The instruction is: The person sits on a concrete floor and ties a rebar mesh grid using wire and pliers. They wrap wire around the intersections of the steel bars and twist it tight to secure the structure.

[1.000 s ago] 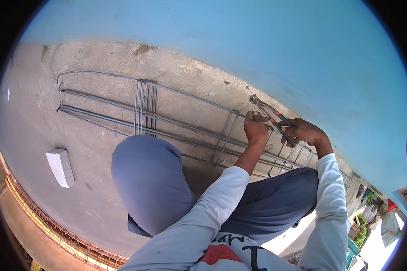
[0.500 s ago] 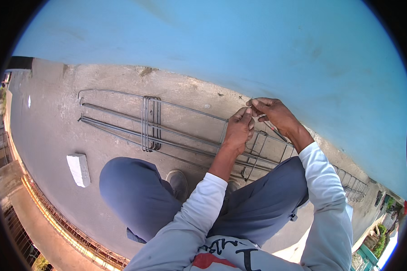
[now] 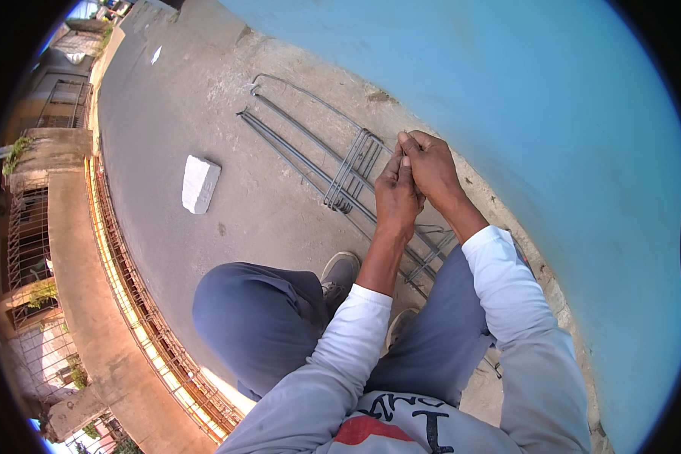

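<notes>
My left hand [image 3: 396, 193] and my right hand [image 3: 433, 168] meet above the steel bars, thumbs and fingertips pinched together and touching. Whatever sits between the fingertips is too small to make out. Below and beyond them, a reinforcement cage [image 3: 310, 140] of long steel bars lies on the concrete. A bunch of rectangular stirrups [image 3: 353, 170] stands around its bars, just left of my hands. The near part of the cage passes under my forearms and beside my right leg, where it is partly hidden.
A blue wall [image 3: 552, 136] rises along the right, with a rough concrete strip at its foot. On the grey floor [image 3: 151, 129] to the left lies a white block [image 3: 200, 184]. My shoe [image 3: 340, 272] is close to the bars. A ledge with rusty bars [image 3: 132, 303] edges the far left.
The view has turned, so the cage now slants more steeply and the block appears farther right. My hands have come closer together, and sit nearer the stirrups in the picture.
</notes>
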`<state>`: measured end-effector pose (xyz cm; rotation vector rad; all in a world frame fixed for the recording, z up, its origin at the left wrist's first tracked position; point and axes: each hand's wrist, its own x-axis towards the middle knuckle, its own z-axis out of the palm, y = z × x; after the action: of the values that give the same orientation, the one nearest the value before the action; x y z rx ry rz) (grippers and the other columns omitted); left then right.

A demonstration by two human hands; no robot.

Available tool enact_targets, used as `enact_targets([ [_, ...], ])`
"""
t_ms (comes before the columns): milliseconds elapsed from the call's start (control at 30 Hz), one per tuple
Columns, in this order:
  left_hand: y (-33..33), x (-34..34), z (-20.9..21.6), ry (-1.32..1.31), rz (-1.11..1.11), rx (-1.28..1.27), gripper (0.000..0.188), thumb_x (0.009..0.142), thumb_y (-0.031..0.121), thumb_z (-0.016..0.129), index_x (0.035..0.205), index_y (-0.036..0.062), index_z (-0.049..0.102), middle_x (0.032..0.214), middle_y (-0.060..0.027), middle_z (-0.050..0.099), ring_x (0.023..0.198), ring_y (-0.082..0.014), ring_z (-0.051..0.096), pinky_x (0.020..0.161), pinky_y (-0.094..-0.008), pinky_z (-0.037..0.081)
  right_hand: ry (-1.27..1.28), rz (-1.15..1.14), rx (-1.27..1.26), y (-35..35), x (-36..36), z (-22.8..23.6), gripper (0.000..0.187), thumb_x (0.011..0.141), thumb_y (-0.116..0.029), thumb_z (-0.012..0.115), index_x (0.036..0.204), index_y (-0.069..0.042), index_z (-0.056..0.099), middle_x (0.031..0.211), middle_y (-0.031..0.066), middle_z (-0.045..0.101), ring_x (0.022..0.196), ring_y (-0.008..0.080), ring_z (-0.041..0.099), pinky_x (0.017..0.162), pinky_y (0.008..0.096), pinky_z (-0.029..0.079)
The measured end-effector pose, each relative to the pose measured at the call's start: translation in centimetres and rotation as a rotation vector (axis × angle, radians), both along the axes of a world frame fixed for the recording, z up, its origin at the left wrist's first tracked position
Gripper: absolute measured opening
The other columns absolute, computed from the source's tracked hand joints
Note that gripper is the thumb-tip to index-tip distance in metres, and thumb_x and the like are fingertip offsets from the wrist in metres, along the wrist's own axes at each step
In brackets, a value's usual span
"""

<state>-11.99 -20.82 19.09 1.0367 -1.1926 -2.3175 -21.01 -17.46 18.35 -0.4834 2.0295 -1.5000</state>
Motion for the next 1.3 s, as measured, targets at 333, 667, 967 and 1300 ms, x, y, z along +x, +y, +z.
enact_targets([
  [333,-6.6,3.5,-1.4,-0.124,-0.447,-0.414,0.036,0.104,0.038,0.06,0.093,0.0034,0.064,0.067,0.0024,0.048,0.062,-0.0099,0.042,0.062,-0.0269,0.04,-0.535,-0.319,-0.547,-4.9,-2.6,-3.2,0.025,0.107,-0.027,0.054,0.091,-0.009,0.056,0.075,0.0024,0.058,0.065,0.0151,0.054,0.061,0.0316,0.048],
  [667,-0.6,1.7,-5.8,-0.023,-0.402,-0.567,0.043,0.103,0.039,0.062,0.091,-0.0016,0.065,0.078,-0.0018,0.055,0.078,-0.0107,0.048,0.074,-0.0289,0.044,-0.388,-0.466,-0.483,1.8,-4.1,0.5,0.026,0.108,-0.03,0.053,0.092,-0.009,0.054,0.068,0.0004,0.051,0.055,0.0141,0.049,0.053,0.0305,0.045],
  [967,0.0,0.1,-6.1,0.198,-0.375,-0.533,0.025,0.107,0.022,0.056,0.098,-0.0008,0.06,0.077,-0.0019,0.049,0.075,-0.0087,0.044,0.068,-0.0276,0.043,-0.22,-0.492,-0.426,1.7,-3.8,1.4,0.025,0.107,-0.03,0.054,0.103,-0.006,0.059,0.07,0.0007,0.055,0.056,0.0124,0.054,0.052,0.0285,0.047],
  [1300,-0.8,-0.4,-6.2,0.288,-0.487,-0.316,0.03,0.11,0.025,0.046,0.093,0.0007,0.052,0.078,-0.0027,0.043,0.076,-0.01,0.039,0.07,-0.0306,0.039,-0.171,-0.61,-0.329,0.1,-0.8,3.5,0.024,0.108,-0.03,0.054,0.12,-0.011,0.06,0.07,-0.0048,0.04,0.05,0.0042,0.035,0.044,0.0215,0.032],
])
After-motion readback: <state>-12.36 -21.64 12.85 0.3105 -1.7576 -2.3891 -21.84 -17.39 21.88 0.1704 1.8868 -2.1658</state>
